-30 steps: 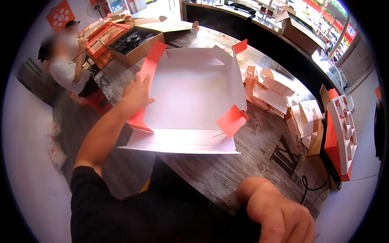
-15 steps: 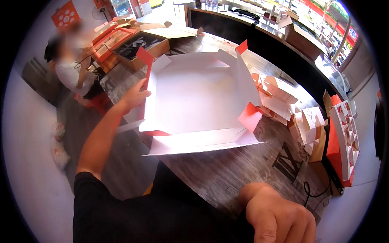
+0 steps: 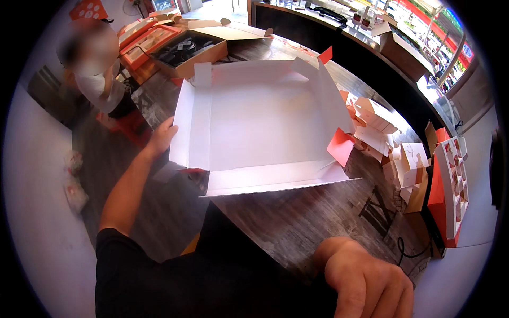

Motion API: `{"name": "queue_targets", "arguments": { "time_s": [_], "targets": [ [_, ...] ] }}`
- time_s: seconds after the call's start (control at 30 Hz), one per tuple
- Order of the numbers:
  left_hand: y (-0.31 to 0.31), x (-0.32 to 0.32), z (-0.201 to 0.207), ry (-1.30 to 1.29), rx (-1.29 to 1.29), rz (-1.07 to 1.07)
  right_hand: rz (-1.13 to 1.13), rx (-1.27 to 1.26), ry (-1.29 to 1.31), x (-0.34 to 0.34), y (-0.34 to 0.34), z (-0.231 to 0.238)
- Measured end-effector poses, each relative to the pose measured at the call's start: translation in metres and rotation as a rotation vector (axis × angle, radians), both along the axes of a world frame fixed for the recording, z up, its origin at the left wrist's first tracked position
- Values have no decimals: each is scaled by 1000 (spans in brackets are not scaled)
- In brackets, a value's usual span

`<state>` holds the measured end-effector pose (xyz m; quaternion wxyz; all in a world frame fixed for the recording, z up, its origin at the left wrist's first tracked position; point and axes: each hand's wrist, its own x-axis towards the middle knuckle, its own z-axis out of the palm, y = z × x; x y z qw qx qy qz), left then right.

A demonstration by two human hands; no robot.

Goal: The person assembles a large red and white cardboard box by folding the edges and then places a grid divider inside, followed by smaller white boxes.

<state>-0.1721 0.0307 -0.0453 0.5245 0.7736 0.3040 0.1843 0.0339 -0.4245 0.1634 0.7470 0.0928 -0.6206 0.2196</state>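
- One left hand (image 3: pixel 161 137) is gripping the left wall of the white cardboard box (image 3: pixel 260 119), lying unfolded mid-desk (image 3: pixel 297 222).
- Right hand (image 3: pixel 366 281) is hanging loosely curled, holding nothing, by the desk's near edge.

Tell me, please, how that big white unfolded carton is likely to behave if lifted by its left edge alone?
The white carton looks like thin, creased card, so it would probably sag and flex. Its loose flaps, like the red-backed tab, may swing. It seems light: the left hand tilts its side wall alone.
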Motion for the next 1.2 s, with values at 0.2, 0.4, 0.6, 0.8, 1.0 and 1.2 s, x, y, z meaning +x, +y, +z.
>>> {"name": "queue_targets", "arguments": {
  "time_s": [0.2, 0.4, 0.6, 0.8, 1.0, 1.2],
  "targets": [
    [17, -16, -31, -66, -86, 2, 272, -91, -279, 27, 1, 8],
    [5, -5, -23, -203, -243, 23, -206, 547, 26, -2, 62, 9],
    [3, -9, -16, -224, -293, 69, -135, 210, 11, -3, 18, 0],
    [-8, -6, -9, -268, -364, 72, -325, 583, 109, -5, 68, 6],
    [4, -12, -19, -261, -356, 68, 28, 30, -5, 0, 6, -2],
    [-2, -15, -21, -263, -320, 95, -28, -20, 68, -8, 3, -4]
  ]
}}
